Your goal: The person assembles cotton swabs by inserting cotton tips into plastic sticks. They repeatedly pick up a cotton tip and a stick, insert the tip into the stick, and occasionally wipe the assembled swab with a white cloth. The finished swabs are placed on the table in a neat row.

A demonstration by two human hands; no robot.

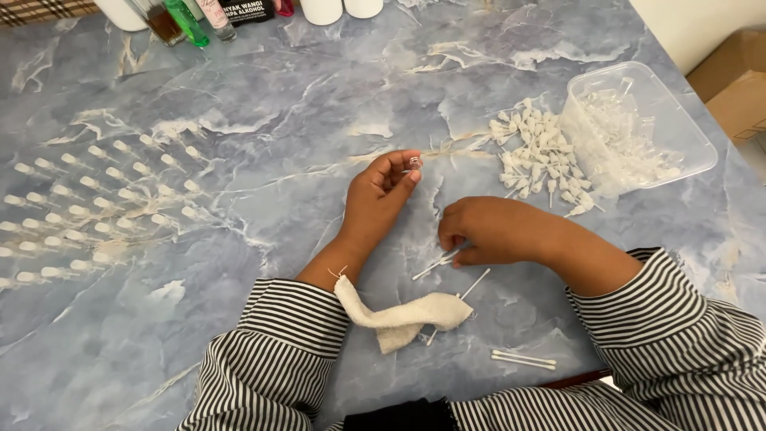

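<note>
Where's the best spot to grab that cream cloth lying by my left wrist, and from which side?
Pinch the cream cloth at its bulky folded end, coming down from above on the right. That end lies free on the table; the narrow tail sits against the left sleeve.

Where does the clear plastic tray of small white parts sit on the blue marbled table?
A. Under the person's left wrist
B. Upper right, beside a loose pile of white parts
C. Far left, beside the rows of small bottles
B: the clear plastic tray sits at the upper right of the blue marbled table, touching the loose pile of white parts.
</note>
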